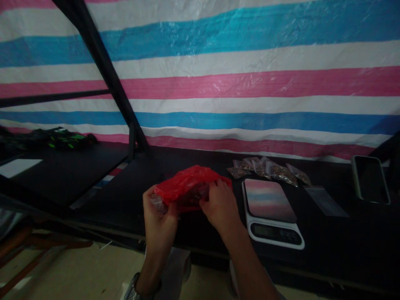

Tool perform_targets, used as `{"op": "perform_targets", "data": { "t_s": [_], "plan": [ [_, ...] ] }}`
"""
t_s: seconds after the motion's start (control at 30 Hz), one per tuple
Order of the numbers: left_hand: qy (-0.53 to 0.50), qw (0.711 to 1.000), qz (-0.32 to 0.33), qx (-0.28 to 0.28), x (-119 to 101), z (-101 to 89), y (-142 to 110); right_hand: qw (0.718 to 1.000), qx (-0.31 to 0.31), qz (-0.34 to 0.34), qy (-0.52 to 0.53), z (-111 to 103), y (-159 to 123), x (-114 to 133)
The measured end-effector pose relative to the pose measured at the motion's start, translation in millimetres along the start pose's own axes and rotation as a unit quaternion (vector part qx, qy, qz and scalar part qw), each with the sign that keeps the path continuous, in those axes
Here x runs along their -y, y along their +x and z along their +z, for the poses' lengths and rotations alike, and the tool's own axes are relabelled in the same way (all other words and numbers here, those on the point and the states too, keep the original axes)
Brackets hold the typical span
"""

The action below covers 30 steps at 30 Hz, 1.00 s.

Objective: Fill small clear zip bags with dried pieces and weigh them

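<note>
Red plastic bag (190,185), thin crinkled film, glossy, bunched into a lumpy oblong at frame centre, just above the near edge of the black table (93,183). Long axis runs roughly left-right, right end tilted slightly up and away. Some clear film shows at its lower left, contents unreadable.

Left hand (159,216) closed on the bag's left end, fingers curled under it. Right hand (220,206) grips the right end from above, fingers pinched into the film.

Just right of the bag: white kitchen scale (275,216), flat rectangular glossy top, display facing the near edge. Behind it, a cluster of small clear packets (268,168) with brown contents. Right of the scale, a flat clear sleeve (326,202). Far right, a phone (370,179), dark screen up. Backdrop: striped tarp (250,83), woven plastic, pink, blue, white.
</note>
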<state>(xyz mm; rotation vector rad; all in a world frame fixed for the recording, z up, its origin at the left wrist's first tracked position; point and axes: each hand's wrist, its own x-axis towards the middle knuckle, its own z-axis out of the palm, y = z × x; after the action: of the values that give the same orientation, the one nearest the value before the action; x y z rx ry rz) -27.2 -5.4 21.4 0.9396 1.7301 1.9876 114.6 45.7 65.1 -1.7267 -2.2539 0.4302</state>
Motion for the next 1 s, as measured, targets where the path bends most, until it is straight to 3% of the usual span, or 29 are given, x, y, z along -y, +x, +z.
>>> {"op": "perform_targets", "data": {
  "t_s": [0.23, 0.47, 0.6, 0.77, 0.93, 1.0],
  "plan": [
    [-0.108, 0.989, -0.084, 0.053, -6, 8.0, -6, 0.999, -0.003, -0.008, -0.043, -5, -1, -2],
    [-0.168, 0.97, -0.177, 0.015, -17, 16.7, -12, 0.996, 0.072, -0.031, 0.041, -11, -1, -12],
    [-0.203, 0.952, -0.227, -0.014, -30, 20.4, -14, 0.995, 0.088, -0.039, 0.04, -14, -5, -15],
    [-0.166, 0.966, -0.197, -0.038, -32, 16.2, -22, 0.994, 0.096, -0.039, 0.024, -17, -6, -15],
    [-0.131, 0.957, -0.26, 0.019, -36, 9.2, -28, 0.994, 0.099, -0.039, 0.009, -19, -7, -14],
    [-0.149, 0.945, -0.29, 0.015, -41, 11.3, -29, 0.994, 0.1, -0.049, 0.018, -20, -9, -15]
  ]
}}
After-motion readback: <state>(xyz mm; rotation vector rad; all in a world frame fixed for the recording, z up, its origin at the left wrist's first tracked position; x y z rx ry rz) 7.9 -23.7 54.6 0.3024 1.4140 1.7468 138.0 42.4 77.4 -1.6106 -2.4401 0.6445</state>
